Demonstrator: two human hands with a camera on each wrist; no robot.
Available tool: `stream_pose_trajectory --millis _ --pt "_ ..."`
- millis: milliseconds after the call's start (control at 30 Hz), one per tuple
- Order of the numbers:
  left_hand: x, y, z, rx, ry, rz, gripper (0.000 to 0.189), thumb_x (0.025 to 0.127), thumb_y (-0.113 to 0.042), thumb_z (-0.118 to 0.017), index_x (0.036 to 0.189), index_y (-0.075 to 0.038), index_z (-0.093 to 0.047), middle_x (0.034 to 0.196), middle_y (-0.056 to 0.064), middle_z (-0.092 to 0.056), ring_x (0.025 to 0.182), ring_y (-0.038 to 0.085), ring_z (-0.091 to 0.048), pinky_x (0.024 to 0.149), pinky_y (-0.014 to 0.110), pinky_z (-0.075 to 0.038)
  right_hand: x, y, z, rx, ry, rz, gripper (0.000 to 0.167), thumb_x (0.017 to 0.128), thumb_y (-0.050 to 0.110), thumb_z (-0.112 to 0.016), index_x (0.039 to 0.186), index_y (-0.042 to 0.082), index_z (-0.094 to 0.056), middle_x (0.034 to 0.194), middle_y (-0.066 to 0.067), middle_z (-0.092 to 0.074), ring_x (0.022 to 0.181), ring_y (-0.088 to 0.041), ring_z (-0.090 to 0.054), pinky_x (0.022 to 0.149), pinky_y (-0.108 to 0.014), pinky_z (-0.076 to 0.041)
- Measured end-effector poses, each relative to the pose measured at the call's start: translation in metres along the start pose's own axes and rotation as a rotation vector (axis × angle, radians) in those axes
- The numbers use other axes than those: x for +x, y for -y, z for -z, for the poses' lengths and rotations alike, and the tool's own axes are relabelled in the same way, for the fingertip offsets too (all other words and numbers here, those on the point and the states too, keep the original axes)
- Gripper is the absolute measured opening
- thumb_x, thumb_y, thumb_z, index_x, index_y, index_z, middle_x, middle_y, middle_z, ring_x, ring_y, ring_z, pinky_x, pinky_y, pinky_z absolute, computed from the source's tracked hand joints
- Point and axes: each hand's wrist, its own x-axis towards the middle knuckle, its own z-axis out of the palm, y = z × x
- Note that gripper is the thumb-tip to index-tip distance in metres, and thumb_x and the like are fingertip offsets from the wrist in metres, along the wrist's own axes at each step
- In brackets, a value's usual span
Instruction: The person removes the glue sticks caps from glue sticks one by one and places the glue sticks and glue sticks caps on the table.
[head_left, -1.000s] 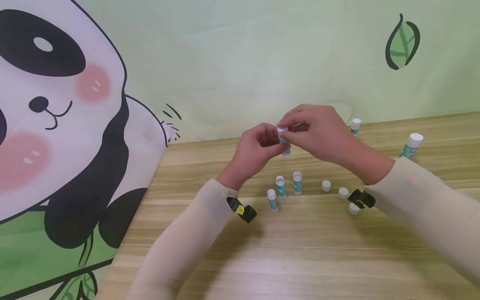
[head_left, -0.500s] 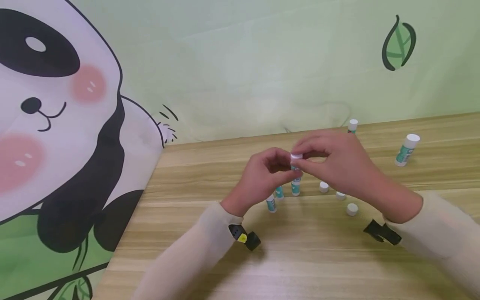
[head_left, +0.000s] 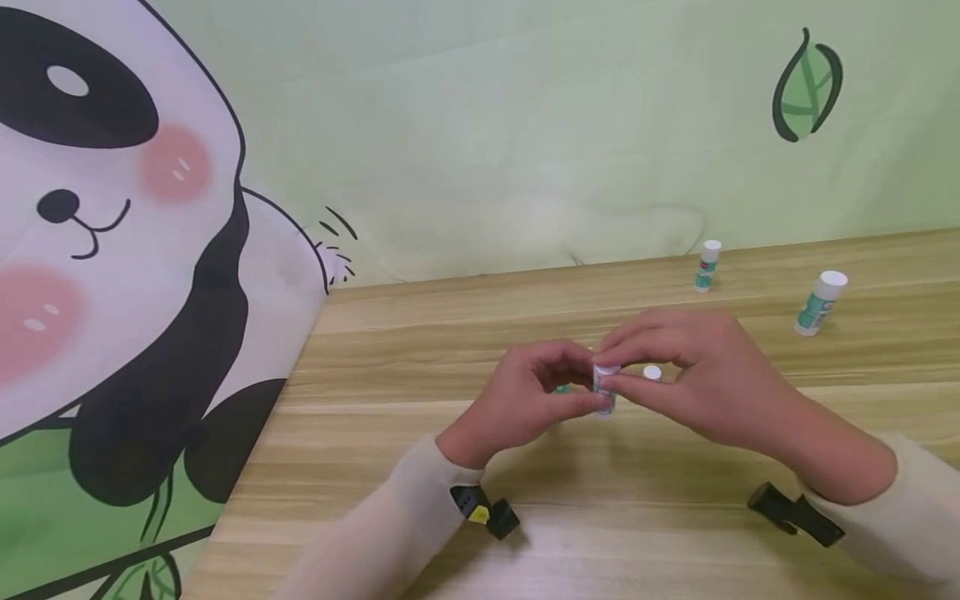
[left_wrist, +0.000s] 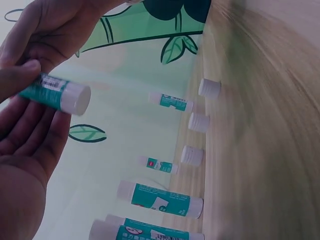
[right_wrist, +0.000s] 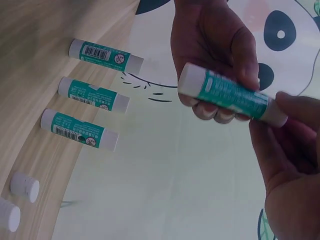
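Both hands are on one glue stick with a teal label (right_wrist: 232, 95), held up over the wooden table. My left hand (head_left: 517, 396) grips it round the labelled body, thumb on the near side. Thumb and fingertips of my right hand (head_left: 705, 379) pinch its white top end. Its white base (left_wrist: 76, 99) points out below the left hand in the left wrist view. Three more glue sticks stand upright in the right wrist view, among them a middle one (right_wrist: 94, 95) with its narrower white end free of a cap; in the head view the hands mostly hide them.
Several loose white caps, one at the front (left_wrist: 210, 89), sit on the tabletop (head_left: 360, 350); the right hand covers most in the head view. Further back stand a small glue stick (head_left: 707, 267) and a larger one (head_left: 821, 304). A panda-printed backdrop (head_left: 480, 150) rises behind the table.
Both hands have come down and toward the person with the glue stick, from the table's back edge to over the standing sticks. The grip looks the same throughout.
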Motion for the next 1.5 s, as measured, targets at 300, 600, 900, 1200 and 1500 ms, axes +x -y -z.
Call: stream_pose_trajectory --millis 300,600,900,1200,1500 --pt "-0.006 0.002 0.001 -0.045 0.122 -0.062 0.028 0.084 0.006 -0.069 0.111 0.009 -0.064 0.104 0.028 -0.067 0.094 0.012 -0.068 0.089 0.040 -0.057 -0.008 -0.006 0.000 0.146 0.053 0.167 0.032 0.072 0.003 -0.083 0.097 0.022 -0.076 0.101 0.005 -0.074 0.093 -0.007 -0.069 0.080 -0.013 -0.054" --pt "-0.007 0.006 0.000 -0.111 0.282 -0.022 0.030 0.088 0.008 -0.063 0.118 0.012 -0.060 0.112 0.031 -0.064 0.099 0.010 -0.065 0.093 0.037 -0.056 -0.014 -0.013 0.002 0.305 0.168 0.229 0.014 0.087 0.012 -0.073 0.100 0.016 -0.075 0.104 -0.004 -0.074 0.104 -0.010 -0.068 0.087 -0.018 -0.054" --pt "-0.007 0.009 0.001 -0.140 0.342 -0.039 0.028 0.092 0.009 -0.056 0.120 0.013 -0.057 0.112 0.033 -0.062 0.102 0.010 -0.063 0.095 0.038 -0.054 -0.015 -0.019 -0.002 0.366 0.146 0.318 0.015 0.090 0.009 -0.069 0.104 0.011 -0.073 0.107 -0.008 -0.073 0.109 -0.011 -0.067 0.089 -0.019 -0.054" --pt "-0.007 0.004 -0.002 -0.036 0.108 -0.105 0.028 0.090 0.003 -0.063 0.118 0.002 -0.060 0.112 0.022 -0.065 0.105 0.015 -0.065 0.098 0.038 -0.053 -0.010 -0.007 -0.004 0.120 -0.045 0.252 0.023 0.094 0.031 -0.062 0.095 0.012 -0.075 0.102 -0.006 -0.073 0.098 -0.001 -0.067 0.068 -0.007 -0.051" --pt "-0.010 0.000 -0.016 0.098 -0.164 -0.149 0.023 0.091 -0.005 -0.066 0.112 -0.003 -0.059 0.111 0.014 -0.068 0.101 0.017 -0.066 0.089 0.031 -0.057 0.000 0.005 -0.014 -0.110 -0.247 0.150 0.019 0.087 0.031 -0.073 0.085 0.013 -0.078 0.090 -0.002 -0.076 0.081 -0.017 -0.072 0.056 -0.010 -0.047"
